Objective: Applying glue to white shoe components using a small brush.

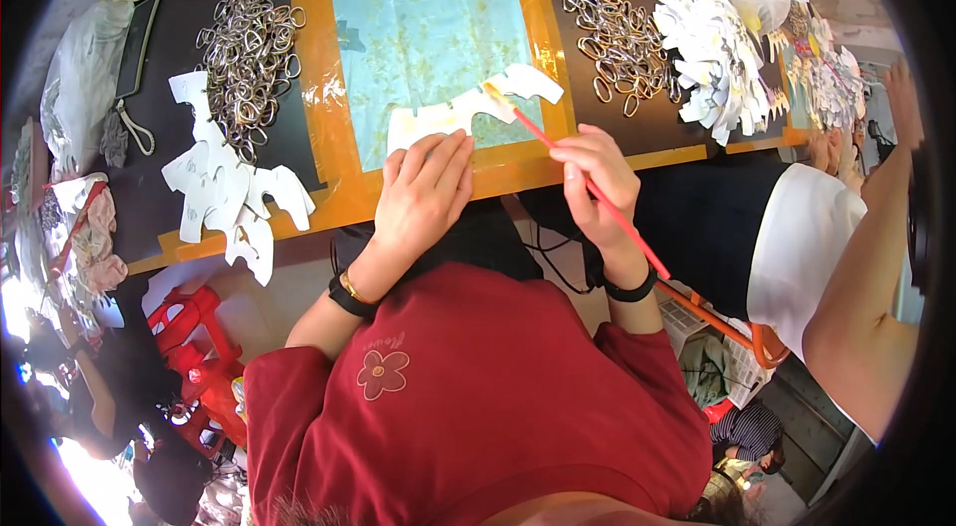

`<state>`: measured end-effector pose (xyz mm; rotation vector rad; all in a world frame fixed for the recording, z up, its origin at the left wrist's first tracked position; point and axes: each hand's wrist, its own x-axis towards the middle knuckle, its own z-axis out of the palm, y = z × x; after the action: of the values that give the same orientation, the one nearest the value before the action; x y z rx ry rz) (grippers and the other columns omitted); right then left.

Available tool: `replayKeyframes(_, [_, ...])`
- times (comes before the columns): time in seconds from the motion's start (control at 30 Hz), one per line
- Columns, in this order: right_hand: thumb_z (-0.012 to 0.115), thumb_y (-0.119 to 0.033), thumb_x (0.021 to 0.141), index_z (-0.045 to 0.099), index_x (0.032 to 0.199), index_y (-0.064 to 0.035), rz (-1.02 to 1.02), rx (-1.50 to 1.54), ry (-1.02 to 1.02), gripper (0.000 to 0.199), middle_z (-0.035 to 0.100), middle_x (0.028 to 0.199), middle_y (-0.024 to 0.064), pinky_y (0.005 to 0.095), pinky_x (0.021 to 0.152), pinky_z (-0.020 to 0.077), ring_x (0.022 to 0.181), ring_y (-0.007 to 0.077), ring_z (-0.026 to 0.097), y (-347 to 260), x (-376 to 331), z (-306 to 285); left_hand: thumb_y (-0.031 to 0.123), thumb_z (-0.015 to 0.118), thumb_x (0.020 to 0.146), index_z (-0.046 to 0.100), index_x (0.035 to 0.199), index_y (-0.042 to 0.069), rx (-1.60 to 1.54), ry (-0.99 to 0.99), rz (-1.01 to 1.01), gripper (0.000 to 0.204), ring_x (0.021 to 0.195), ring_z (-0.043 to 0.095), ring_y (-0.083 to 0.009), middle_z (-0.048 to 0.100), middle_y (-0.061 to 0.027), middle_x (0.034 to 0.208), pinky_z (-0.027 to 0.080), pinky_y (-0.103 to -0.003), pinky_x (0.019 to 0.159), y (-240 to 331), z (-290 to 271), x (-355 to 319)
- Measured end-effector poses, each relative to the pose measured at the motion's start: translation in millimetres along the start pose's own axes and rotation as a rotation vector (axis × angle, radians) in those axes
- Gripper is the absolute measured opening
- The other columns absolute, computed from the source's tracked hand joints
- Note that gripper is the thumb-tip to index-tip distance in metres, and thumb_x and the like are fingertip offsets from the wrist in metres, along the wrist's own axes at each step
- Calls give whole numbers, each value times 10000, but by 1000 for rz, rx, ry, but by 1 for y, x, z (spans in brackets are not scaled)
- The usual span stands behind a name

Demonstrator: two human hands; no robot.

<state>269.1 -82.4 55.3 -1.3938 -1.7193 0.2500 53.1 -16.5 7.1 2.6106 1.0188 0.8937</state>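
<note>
Seen from above, a person in a dark red top works at a black worktop (299, 132). Their left hand (423, 192) lies flat, fingers spread, pressing down the near end of a white die-cut card shape with scalloped lobes (468, 108), apparently to keep it from sliding. The card rests on a pale blue-green work sheet, stained and wrinkled (423, 23), which is bordered by glossy orange tape that fixes it to the worktop. The right hand (597, 172) pinches a thin red-handled brush (588, 182) like a pencil, its tip touching the card's far lobes near the sheet's right edge, as if coating them. To the left lies a loose stack of identical white card cut-outs (224, 177), within easy reach, and beyond it a heap of shiny oval metal rings (249, 38). A second, smaller scatter of metal rings (612, 33) lies to the right, beside a fanned pile of white card pieces (707, 48). Another person's bare arm (866, 257) shows at the right edge.
</note>
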Motion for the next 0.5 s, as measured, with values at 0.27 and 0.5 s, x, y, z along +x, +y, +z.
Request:
replayKeyframes(0.27, [591,26,839,649,924,-5,2,-30,16,108,676,860,124,463,887,502,803,283,655,1,0,-1,81,712,794,675,1116,41,-3,4,-2,327,1032,610,-186,664,-29,1147,419,-322,862,0,1,0])
replayKeyframes(0.5, [600,21,839,660,933,-17,14,-51,17,118,675,873,124,464,897,497,821,288,655,2,-1,-3,76,713,792,674,1117,40,-6,7,-4,329,1033,610,-188,665,-31,1146,418,-320,867,1,0,1])
